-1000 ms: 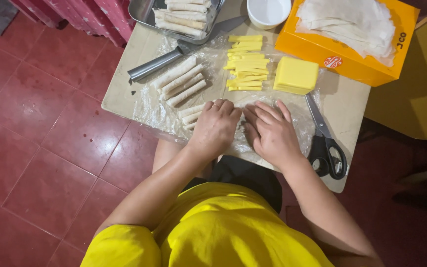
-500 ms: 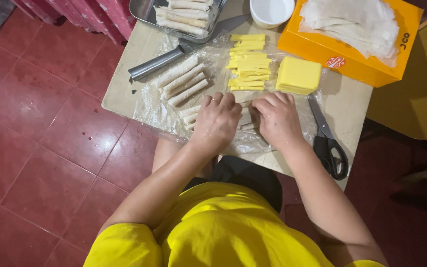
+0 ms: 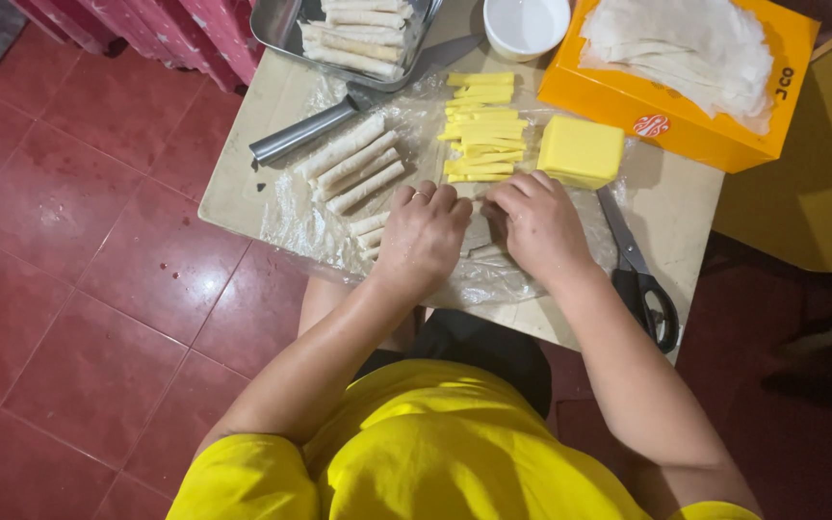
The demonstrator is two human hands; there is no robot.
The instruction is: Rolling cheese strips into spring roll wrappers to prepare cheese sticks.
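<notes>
The person sat at a low table with both hands down on a pale wrapper sheet spread over clear plastic film. The left hand lay palm down, fingers curled forward and close together, pressing on the sheet; a ring showed on one finger. The right hand sat just beside it at three o'clock, fingers bent and tips tucked toward the sheet's far edge. The two hands nearly touched, and the wrapper showed only in the gap between them and below the knuckles, so I could not tell what lay rolled beneath.

At ten o'clock from the left hand lay three finished rolls, with two more short ones just beside the left thumb. Straight ahead at twelve o'clock sat yellow cheese sticks, and a yellow cheese block stood just past the right fingertips. Black-handled scissors lay at four o'clock from the right hand. Farther off were a metal tray holding rolls, a knife, a white bowl and an orange box of wrappers.
</notes>
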